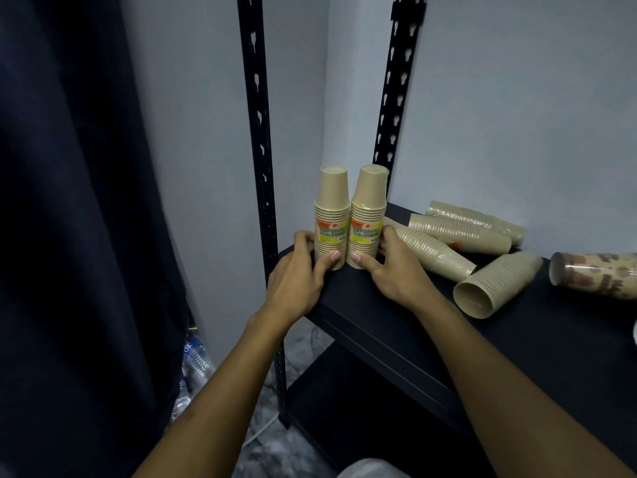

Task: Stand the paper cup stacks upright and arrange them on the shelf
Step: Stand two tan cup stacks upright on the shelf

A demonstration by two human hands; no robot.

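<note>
Two bare arms are stretched out from the bottom of the view to the black shelf (372, 315). At the left back corner, two cup stacks are stood upright, upside down, touching side by side. The left stack (331, 219) is cupped low down by the left hand (299, 270), with the thumb pressed on its front. The right stack (367, 217) is held the same way by the right hand (389, 267). Neither hand is clenched; both are wrapped loosely round the bottoms. Four more stacks (462, 243) are lying on their sides just to the right, and a patterned stack (594, 276) is lying further right. The step looks like lining up the pair. It is best done by gentle pushes near the bottoms, so the tall stacks are not tipped. The labels could be kept facing forward, and room should be left beside the pair for the next stack
</note>
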